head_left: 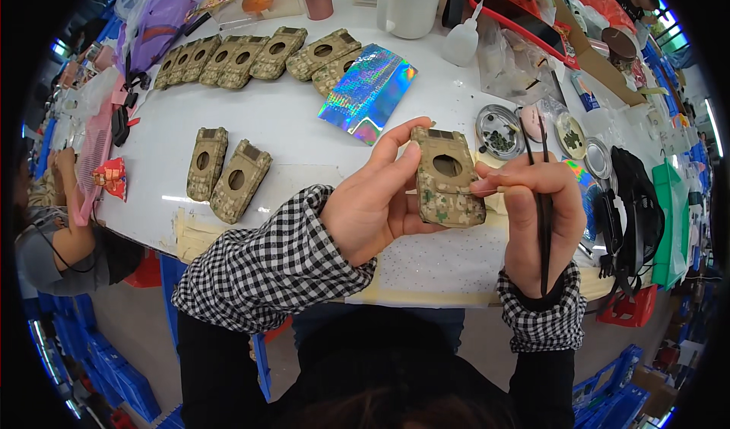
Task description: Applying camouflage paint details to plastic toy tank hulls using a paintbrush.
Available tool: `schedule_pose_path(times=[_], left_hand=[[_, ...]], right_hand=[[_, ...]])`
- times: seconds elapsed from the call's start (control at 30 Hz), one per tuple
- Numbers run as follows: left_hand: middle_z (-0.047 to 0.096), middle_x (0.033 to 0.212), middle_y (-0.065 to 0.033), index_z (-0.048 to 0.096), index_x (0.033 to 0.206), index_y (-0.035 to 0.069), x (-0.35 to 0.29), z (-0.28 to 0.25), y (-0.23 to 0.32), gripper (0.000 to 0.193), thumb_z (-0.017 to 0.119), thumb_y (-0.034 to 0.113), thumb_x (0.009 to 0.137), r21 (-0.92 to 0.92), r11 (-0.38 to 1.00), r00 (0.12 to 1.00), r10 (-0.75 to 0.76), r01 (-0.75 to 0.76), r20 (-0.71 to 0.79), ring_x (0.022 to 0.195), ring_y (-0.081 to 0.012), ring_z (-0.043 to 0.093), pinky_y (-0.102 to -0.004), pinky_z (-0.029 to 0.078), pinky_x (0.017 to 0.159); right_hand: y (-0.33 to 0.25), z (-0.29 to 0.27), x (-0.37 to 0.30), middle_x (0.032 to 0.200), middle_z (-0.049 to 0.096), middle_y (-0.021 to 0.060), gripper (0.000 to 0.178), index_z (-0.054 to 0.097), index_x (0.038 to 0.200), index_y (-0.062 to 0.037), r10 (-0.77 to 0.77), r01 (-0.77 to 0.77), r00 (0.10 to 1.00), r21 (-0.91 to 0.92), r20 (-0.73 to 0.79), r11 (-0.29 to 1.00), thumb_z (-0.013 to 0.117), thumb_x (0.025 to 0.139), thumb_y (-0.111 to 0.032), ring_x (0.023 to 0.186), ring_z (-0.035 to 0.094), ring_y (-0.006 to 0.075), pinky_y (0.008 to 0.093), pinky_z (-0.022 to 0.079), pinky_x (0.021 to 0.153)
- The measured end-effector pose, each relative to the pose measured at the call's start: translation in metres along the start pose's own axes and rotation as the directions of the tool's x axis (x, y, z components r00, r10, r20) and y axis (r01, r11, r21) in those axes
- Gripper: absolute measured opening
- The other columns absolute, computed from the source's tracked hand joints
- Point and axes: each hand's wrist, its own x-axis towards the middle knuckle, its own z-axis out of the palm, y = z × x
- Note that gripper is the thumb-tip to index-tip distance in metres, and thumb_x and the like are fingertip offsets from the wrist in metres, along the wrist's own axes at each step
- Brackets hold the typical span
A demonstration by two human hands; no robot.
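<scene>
My left hand grips a camouflage toy tank hull by its left side and underside, its round top opening turned up to view. My right hand is closed around black tweezers, whose tips point away from me, clear of the hull. The fingertips of that hand touch the hull's right edge. A thin pale sliver shows at them, too fine to name. Two more tank hulls, one upright to the view and one tilted, lie to the left of my left hand.
Several tank hulls form a row at the back left. A shiny holographic sheet partly covers one. Round tins with small green pieces, a squeeze bottle, a white mug and a phone stand or lie right of it.
</scene>
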Motion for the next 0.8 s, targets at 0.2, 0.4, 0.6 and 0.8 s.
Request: schedule_pose_path(times=[0.2,0.4,0.6,0.8], left_hand=[[0.045,0.131,-0.0178,0.020,0.139,0.015,0.005,-0.005,0.005,0.043,0.025,0.034,0.101,0.010,0.998,0.993,0.062,-0.062,-0.099,0.113,-0.0311,0.054,-0.0342,0.054,0.088],[0.046,0.127,-0.0246,0.026,0.135,0.014,0.009,-0.012,0.006,0.040,0.024,0.034,0.101,-0.035,0.986,0.981,0.157,-0.162,-0.117,0.111,-0.0355,0.055,-0.0319,0.054,0.088],[0.048,0.126,-0.0244,0.030,0.134,0.011,0.015,-0.014,0.007,0.041,0.023,0.033,0.101,-0.039,0.983,0.976,0.175,-0.181,-0.130,0.113,-0.0346,0.054,-0.0305,0.054,0.088],[0.048,0.127,-0.0240,0.028,0.137,0.003,0.014,-0.020,0.007,0.047,0.024,0.034,0.101,0.005,0.980,0.976,0.199,-0.200,-0.093,0.115,-0.0330,0.053,-0.0287,0.052,0.091]], right_hand=[[-0.002,-0.025,-0.010,0.084,0.061,0.0138,0.008,0.053,0.092,0.0019,-0.027,-0.023,0.977,-0.230,-0.210,0.973,0.054,0.090,-0.006,0.080,0.062,0.0197,0.0338,0.048,0.083],[0.013,-0.033,-0.022,0.085,0.062,0.0139,0.014,0.060,0.087,-0.0009,-0.117,0.059,0.992,-0.690,-0.038,0.721,0.068,0.076,0.002,0.077,0.061,0.0254,0.0322,0.049,0.071],[0.021,-0.033,-0.022,0.091,0.061,0.0134,0.022,0.061,0.089,-0.0012,-0.095,0.125,0.992,-0.737,0.083,0.664,0.072,0.070,-0.001,0.080,0.059,0.0289,0.0363,0.047,0.076],[0.007,-0.044,-0.036,0.102,0.061,0.0192,0.051,0.057,0.111,0.0045,-0.078,0.081,0.996,-0.708,0.036,0.702,0.048,0.091,-0.042,0.094,0.058,0.0296,0.0351,0.044,0.084]])
